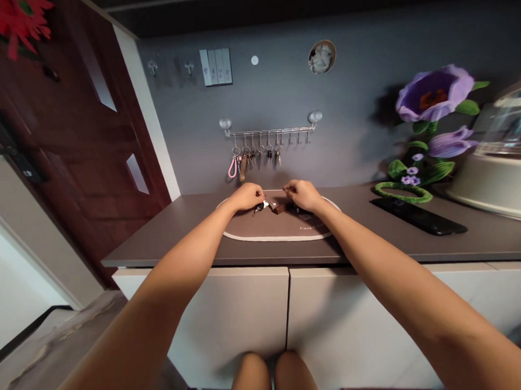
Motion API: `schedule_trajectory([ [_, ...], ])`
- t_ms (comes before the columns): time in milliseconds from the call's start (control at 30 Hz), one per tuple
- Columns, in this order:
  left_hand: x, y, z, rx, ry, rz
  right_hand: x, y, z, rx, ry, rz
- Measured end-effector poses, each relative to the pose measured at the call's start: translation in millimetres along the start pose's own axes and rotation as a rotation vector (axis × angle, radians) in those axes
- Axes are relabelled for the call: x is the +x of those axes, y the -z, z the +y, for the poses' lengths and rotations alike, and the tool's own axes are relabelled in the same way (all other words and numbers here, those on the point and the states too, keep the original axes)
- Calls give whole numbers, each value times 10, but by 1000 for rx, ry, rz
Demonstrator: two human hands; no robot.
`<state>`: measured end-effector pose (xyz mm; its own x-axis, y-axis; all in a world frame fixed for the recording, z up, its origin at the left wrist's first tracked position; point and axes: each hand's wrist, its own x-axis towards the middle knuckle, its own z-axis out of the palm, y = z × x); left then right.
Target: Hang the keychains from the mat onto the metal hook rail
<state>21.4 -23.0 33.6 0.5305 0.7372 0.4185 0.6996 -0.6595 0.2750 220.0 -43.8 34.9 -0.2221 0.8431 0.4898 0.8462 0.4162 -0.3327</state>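
Note:
Both my hands rest over an oval brown mat (276,232) on a grey countertop (188,233). My left hand (246,197) is closed in a pinch on a small bunch of keys (261,206). My right hand (303,194) is curled shut on a brown leather key fob (281,205) that lies between the two hands and joins the keys. On the wall behind, a chrome hook rail (269,131) carries several key sets, one with a pink loop (232,167).
A black phone (419,216) lies on the counter to the right, beside purple fabric flowers (434,101) and a large domed appliance (503,159). A dark wooden door (61,141) stands at left. White cabinet doors (249,318) are below the counter; my knees show at the bottom.

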Motion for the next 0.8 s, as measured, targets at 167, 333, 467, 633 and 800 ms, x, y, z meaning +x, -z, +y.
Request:
schedule_trajectory([
  [167,-5,24,44,-176,114,101,-13,9,-28,-6,28,-1],
  [333,26,8,39,-553,247,124,-26,-2,-53,-4,54,-8],
  [467,36,12,70,-848,335,114,-37,-12,-74,23,77,-5],
  [633,17,39,106,-1057,328,88,-39,-16,-87,64,96,13],
  [800,-2,55,116,-1187,263,74,-61,15,-129,140,97,48],
])
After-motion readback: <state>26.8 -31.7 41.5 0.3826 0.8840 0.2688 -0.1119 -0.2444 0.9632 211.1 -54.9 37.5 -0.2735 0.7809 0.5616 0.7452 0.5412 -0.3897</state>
